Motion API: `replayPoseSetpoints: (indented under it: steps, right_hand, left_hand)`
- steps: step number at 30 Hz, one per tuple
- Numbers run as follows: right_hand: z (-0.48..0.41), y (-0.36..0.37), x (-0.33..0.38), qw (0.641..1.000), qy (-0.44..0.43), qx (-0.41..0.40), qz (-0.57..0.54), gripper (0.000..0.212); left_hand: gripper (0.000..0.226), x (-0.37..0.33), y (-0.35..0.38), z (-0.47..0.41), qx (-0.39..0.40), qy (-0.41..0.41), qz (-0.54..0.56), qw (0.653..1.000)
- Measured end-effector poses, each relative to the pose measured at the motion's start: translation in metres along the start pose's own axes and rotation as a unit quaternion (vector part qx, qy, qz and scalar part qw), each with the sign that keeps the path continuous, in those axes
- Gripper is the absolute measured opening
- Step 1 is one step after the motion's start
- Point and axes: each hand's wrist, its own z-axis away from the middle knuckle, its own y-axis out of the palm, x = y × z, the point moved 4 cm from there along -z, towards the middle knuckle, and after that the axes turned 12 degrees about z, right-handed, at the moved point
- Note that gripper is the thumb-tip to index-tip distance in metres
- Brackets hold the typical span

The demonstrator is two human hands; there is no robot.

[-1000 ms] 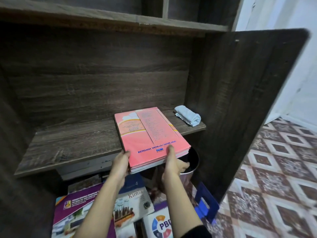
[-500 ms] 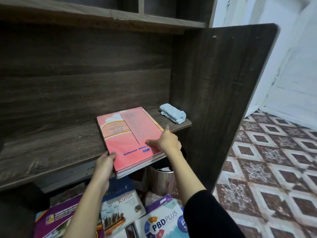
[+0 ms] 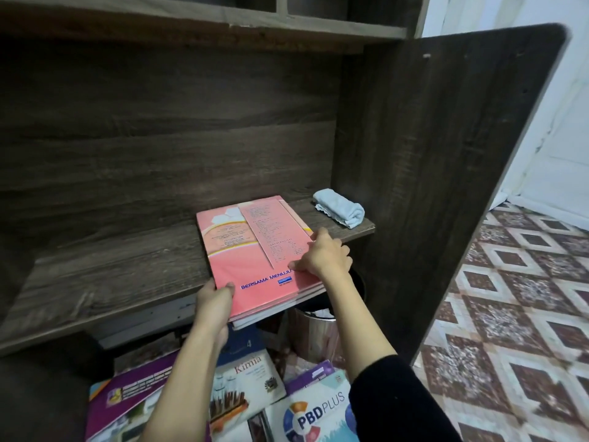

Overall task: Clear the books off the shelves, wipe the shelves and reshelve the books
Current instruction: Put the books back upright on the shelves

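Starting on the left: the shelf (image 3: 95, 282) shows bare wood on that side. The left hand (image 3: 213, 298) has the near-left corner of the pink stack (image 3: 251, 250), thumb on the cover and fingers tucked under where it overhangs the shelf's front edge.

The stack is a few thin softcover workbooks lying flat. Most of it is on the board, with the near end sticking out past the edge. My guess is it's fairly light but floppy. Those glossy covers will probably skate over each other, so pinching one corner alone would let the lower books fan out. Better to hold both sides and keep it level, or just push it along the wood.

The right hand (image 3: 325, 255) is on the stack's right edge, thumb pressed on the cover and fingers curled over the side. So the stack sits between the two hands, held at opposite sides.

Further right, the rolled-up cloth (image 3: 339, 208) lies at the shelf's right end, near the stack but not touching it. There's a bin (image 3: 315, 327) right under the overhang, so a slipped book could drop in there.
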Motion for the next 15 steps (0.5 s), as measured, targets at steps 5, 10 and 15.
replayPoseSetpoints:
  steps: [5, 10, 15]
  right_hand:
    - [0.006, -0.004, 0.003, 1.0, 0.006, 0.01, -0.023, 0.085]
    - [0.007, -0.003, -0.004, 0.977, 0.018, 0.07, -0.2, 0.064]
    - [0.022, 0.016, 0.0, 0.895, 0.037, 0.184, -0.405, 0.033]
  left_hand:
    - [0.03, -0.011, -0.007, 0.006, -0.018, 0.008, -0.002, 1.0]
    - [0.02, -0.028, -0.025, 0.007, -0.064, 0.016, 0.015, 0.998]
    - [0.021, -0.033, -0.046, 0.005, -0.126, 0.033, 0.015, 0.991]
